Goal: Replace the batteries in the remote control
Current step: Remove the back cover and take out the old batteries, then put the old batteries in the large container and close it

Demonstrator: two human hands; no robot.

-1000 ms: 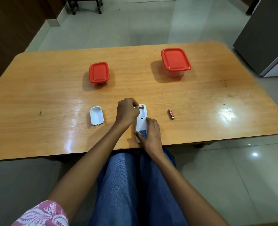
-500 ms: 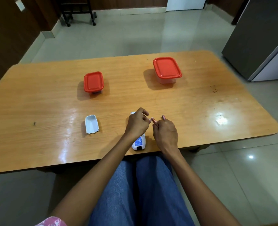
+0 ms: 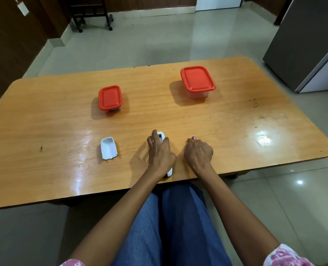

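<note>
Remote (image 3: 160, 135) at lower centre of frame, on table (image 3: 44, 116) near its front edge | left hand (image 3: 160, 153) lies over it, fingers curved round its sides | right hand (image 3: 197, 153) just to its right, fingers curled, pinching battery (image 3: 193, 137) | loose cover (image 3: 108, 148) left of remote, apart

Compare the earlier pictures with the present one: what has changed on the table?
The right hand left the remote, moved right and picked up the loose battery. The left hand, earlier pinching a battery, now grips the remote. Cover, small box and large box stayed put.
</note>
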